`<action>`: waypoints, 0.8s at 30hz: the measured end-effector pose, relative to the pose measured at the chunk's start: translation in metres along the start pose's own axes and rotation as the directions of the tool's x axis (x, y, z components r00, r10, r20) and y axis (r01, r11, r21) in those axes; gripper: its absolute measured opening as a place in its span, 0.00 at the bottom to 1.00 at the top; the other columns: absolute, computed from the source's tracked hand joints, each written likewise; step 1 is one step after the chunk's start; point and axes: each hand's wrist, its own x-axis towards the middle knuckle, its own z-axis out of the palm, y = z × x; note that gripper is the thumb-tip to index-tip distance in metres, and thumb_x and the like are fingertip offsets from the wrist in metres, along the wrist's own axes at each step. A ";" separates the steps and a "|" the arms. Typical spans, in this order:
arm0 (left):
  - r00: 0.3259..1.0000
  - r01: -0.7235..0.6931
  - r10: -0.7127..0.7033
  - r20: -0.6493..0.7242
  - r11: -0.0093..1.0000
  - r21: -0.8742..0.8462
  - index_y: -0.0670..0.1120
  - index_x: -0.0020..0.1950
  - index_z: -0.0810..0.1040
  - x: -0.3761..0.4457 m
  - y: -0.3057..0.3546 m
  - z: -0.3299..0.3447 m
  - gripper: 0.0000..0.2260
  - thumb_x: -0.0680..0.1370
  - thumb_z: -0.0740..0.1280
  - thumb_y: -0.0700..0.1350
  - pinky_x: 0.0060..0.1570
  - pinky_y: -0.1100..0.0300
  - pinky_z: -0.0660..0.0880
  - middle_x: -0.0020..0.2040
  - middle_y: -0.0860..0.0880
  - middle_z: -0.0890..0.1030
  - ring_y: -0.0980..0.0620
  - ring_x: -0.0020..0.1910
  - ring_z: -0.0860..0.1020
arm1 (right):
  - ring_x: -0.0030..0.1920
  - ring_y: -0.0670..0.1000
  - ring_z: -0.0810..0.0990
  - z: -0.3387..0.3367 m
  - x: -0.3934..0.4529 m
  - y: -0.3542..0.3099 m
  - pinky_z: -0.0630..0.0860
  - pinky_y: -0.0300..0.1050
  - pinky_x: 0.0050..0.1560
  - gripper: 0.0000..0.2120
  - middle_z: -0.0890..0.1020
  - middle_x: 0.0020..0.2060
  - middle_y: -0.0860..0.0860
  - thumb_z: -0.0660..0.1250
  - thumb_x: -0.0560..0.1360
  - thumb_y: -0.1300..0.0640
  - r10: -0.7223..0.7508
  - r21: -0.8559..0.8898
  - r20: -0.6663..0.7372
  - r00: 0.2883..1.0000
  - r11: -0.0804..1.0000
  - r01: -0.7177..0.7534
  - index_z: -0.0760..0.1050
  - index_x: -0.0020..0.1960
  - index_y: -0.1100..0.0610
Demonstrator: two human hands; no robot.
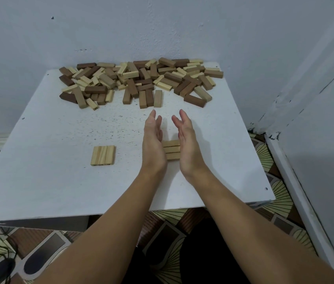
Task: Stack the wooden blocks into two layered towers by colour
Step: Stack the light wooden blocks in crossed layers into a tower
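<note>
White tabletop (49,181) against a pale wall carries your work: your left hand (153,138) and right hand (184,138), fingers straight and palms facing inward, press the ends of a three-block tan layer (171,149), gripping nothing. A second three-block light layer (102,155) lies well apart to its left, so judge both towers at base level only. No containers are in view; the mixed block pile (137,78) near the far edge remains to sort.

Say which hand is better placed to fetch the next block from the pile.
Probably the left hand. Both open hands flank the right row of three, but the left's fingers lie just below loose blocks at the pile edge; the right hand faces bare table.
</note>
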 end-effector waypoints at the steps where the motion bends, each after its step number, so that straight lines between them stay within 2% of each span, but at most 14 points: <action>1: 1.000 -0.004 0.004 -0.008 1.000 -0.003 0.53 0.81 0.64 0.000 -0.001 0.000 0.33 0.78 0.51 0.63 0.80 0.55 0.58 0.78 0.49 0.70 0.59 0.77 0.65 | 0.79 0.43 0.60 0.000 0.000 0.000 0.55 0.38 0.72 0.25 0.66 0.80 0.45 0.47 0.87 0.45 -0.001 -0.004 0.000 1.000 1.000 0.001 0.54 0.83 0.46; 4: 0.998 -0.015 0.014 -0.053 1.000 -0.008 0.50 0.78 0.70 0.000 -0.004 -0.001 0.31 0.78 0.52 0.61 0.78 0.54 0.63 0.72 0.48 0.77 0.59 0.73 0.72 | 0.78 0.43 0.62 0.000 0.000 0.001 0.56 0.40 0.74 0.32 0.69 0.77 0.44 0.50 0.79 0.37 0.005 -0.020 -0.019 1.000 1.000 -0.006 0.56 0.82 0.43; 6: 0.997 -0.009 0.008 -0.080 1.000 -0.006 0.49 0.76 0.71 0.000 -0.004 -0.002 0.30 0.78 0.52 0.61 0.78 0.54 0.65 0.70 0.47 0.78 0.58 0.72 0.73 | 0.78 0.44 0.63 -0.001 0.000 0.001 0.57 0.43 0.77 0.34 0.72 0.76 0.44 0.51 0.77 0.35 0.009 -0.018 -0.046 0.999 1.000 -0.010 0.57 0.81 0.41; 10: 0.996 0.015 -0.014 -0.091 1.000 0.007 0.50 0.77 0.70 0.001 0.000 -0.002 0.31 0.78 0.52 0.62 0.77 0.53 0.66 0.71 0.47 0.77 0.57 0.72 0.73 | 0.78 0.45 0.64 -0.003 0.004 0.001 0.58 0.46 0.79 0.33 0.74 0.74 0.47 0.49 0.78 0.36 0.028 0.021 -0.076 0.997 0.999 -0.026 0.57 0.82 0.42; 16: 0.996 0.030 -0.027 -0.090 0.999 0.029 0.51 0.75 0.72 0.000 0.000 0.000 0.29 0.77 0.54 0.60 0.76 0.54 0.67 0.69 0.48 0.79 0.59 0.70 0.75 | 0.76 0.45 0.66 -0.003 0.005 0.008 0.58 0.50 0.80 0.31 0.76 0.70 0.42 0.47 0.79 0.38 0.019 -0.071 -0.087 0.996 0.997 -0.025 0.55 0.82 0.40; 21: 0.995 0.046 -0.042 -0.086 0.998 0.044 0.51 0.73 0.73 -0.001 0.006 -0.004 0.27 0.77 0.56 0.61 0.75 0.54 0.69 0.67 0.48 0.79 0.58 0.69 0.75 | 0.76 0.45 0.67 -0.009 0.003 0.003 0.60 0.46 0.77 0.31 0.75 0.73 0.47 0.50 0.77 0.37 -0.006 -0.048 -0.064 0.998 0.999 0.003 0.59 0.80 0.40; 24: 0.998 -0.007 0.019 -0.061 0.982 0.188 0.52 0.71 0.73 -0.001 0.009 -0.015 0.24 0.78 0.57 0.60 0.70 0.58 0.71 0.65 0.51 0.79 0.60 0.67 0.76 | 0.75 0.44 0.69 -0.021 0.002 -0.005 0.62 0.42 0.74 0.26 0.76 0.71 0.46 0.51 0.79 0.40 -0.066 -0.094 -0.091 0.994 0.994 0.057 0.65 0.75 0.41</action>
